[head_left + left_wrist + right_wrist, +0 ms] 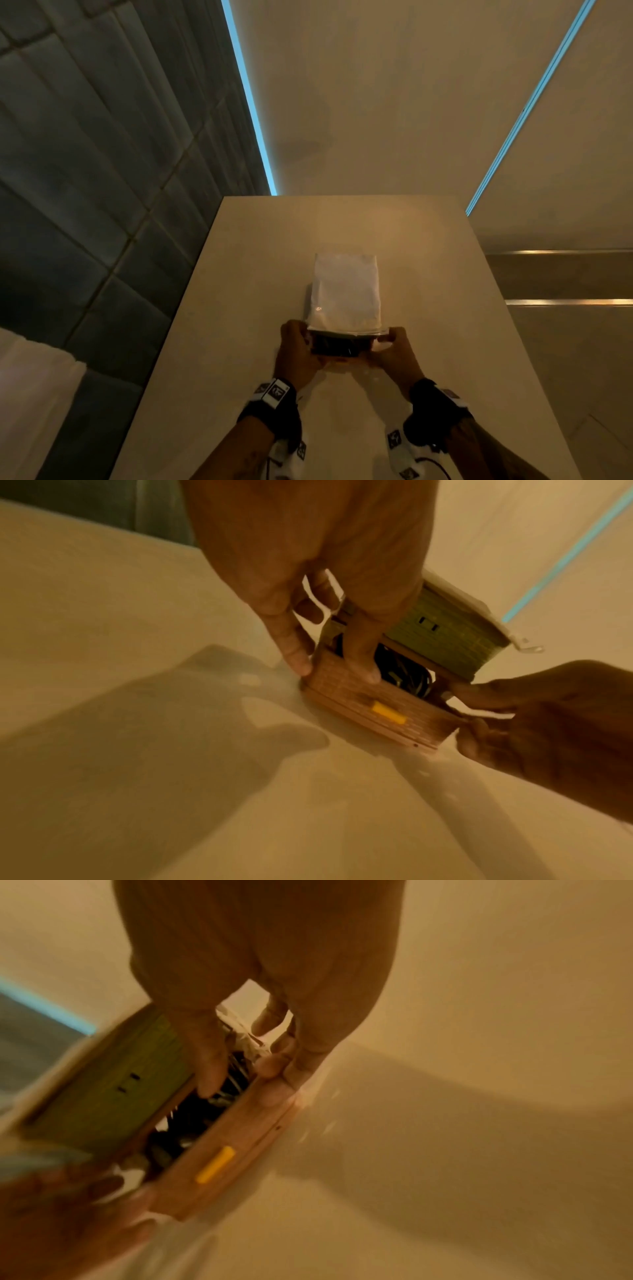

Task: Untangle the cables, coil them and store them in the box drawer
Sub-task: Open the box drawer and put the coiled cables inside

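Fingers [359, 653] grip drawer [373, 712] ends — cables [404, 674] coiled between.

Pale beige table top [239, 308]: showing a smooth, matt, stone-like finish, taking soft shadows without glare.

White rectangular box [346, 291]: top looking like matt card under clear, glossy film that is catching a small highlight; its green side wall [441, 637] is showing a ribbed, woven-looking texture.

Tan pull-out box drawer [369, 704]: front appearing as wood-toned or card material with a fine grid grain, matt, carrying a small yellow, smooth plastic-looking tab [388, 712].

Black coiled cables [404, 674]: lying in the drawer, looking like slightly shiny plastic sheathing.

Grey wall panels [85, 171]: looking padded, matt and cloth-like.
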`<state>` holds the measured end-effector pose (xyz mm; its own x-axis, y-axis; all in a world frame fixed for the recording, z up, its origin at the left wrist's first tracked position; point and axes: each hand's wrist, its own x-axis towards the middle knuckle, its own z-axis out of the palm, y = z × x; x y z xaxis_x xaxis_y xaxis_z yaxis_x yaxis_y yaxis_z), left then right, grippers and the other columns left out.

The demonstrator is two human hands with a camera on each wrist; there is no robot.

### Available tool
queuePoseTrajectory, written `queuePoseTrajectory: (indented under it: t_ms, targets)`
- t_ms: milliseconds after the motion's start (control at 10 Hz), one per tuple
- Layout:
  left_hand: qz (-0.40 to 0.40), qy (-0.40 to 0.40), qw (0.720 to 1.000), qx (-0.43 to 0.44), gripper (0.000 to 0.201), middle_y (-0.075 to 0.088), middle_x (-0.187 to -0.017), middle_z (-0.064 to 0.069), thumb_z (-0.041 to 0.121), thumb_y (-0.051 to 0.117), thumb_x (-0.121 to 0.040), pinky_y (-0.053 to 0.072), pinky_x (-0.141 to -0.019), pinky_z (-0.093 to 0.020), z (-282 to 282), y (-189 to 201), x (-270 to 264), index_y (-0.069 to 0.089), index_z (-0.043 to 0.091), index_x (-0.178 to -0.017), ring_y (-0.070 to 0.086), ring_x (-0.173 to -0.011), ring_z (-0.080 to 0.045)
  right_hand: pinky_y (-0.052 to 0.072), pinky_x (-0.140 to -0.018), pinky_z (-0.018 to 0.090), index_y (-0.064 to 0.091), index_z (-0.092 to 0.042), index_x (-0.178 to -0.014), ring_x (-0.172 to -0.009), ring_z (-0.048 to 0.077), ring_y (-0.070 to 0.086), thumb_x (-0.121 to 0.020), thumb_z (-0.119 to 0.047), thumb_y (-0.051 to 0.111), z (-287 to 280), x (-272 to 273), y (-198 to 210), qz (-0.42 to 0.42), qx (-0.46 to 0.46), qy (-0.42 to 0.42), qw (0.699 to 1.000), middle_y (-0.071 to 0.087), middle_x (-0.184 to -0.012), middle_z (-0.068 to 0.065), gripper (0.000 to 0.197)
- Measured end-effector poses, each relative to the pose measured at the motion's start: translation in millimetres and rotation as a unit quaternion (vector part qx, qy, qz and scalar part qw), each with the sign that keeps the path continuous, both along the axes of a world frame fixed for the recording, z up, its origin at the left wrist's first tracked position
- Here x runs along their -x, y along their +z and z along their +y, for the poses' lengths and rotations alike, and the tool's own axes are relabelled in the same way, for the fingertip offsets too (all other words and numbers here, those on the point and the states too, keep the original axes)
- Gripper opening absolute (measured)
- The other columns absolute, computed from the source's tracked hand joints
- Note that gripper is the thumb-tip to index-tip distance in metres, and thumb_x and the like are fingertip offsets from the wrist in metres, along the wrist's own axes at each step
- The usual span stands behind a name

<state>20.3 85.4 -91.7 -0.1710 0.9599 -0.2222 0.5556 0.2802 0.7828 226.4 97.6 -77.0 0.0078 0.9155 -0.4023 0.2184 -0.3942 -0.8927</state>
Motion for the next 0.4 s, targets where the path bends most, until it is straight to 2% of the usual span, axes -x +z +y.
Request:
queuePoseTrajectory:
  t_ms: [100, 200, 300, 400]
  targets:
    - [0.005, -0.057, 0.998, 0.038, 0.091, 0.045, -0.123, -0.007, 0.039, 0.089, -0.051, 0.051, -0.093, -0.044, 14, -7, 9, 0.043, 0.021, -0.128, 0.056, -0.108, -0.025, 0.058, -0.072, 0.025, 0.064, -0.012, -0.089, -0.083, 0.017, 0.066, -0.060, -0.018, 0.087, 7, -1, 13, -0.049, -0.080, 0.129, 0.987, 0.068, -0.089, 0.002, 0.038]
    - [0.070, -0.074, 0.993, 0.052, 0.078, 0.049, -0.124, -0.013, 0.039, 0.085, -0.057, 0.050, -0.091, -0.048, 24, 8, 7, 0.049, 0.012, -0.119, 0.053, -0.112, -0.032, 0.051, -0.080, 0.034, 0.064, -0.011, -0.103, -0.096, 0.023, 0.061, -0.057, -0.043, 0.078, 17, 0, -1, -0.166, -0.088, 0.155, 0.970, 0.063, -0.106, 0.006, 0.058]
    - [0.139, -0.058, 0.987, 0.048, 0.070, 0.049, -0.118, -0.009, 0.048, 0.082, -0.064, 0.050, -0.087, -0.043, 34, 10, 9, 0.056, 0.014, -0.120, 0.053, -0.109, -0.030, 0.048, -0.082, 0.036, 0.058, -0.010, -0.106, -0.102, 0.030, 0.057, -0.075, -0.027, 0.077, 24, 0, -9, -0.243, -0.046, 0.113, 0.962, 0.058, -0.109, 0.011, 0.041]
    - [0.173, -0.061, 0.981, 0.064, 0.062, 0.048, -0.114, -0.006, 0.049, 0.075, -0.072, 0.050, -0.083, -0.041, 32, 8, 9, 0.056, 0.021, -0.123, 0.052, -0.108, -0.028, 0.047, -0.080, 0.035, 0.056, -0.014, -0.105, -0.102, 0.030, 0.057, -0.080, -0.030, 0.073, 26, 3, -5, -0.261, -0.040, 0.132, 0.956, 0.057, -0.107, 0.009, 0.034]
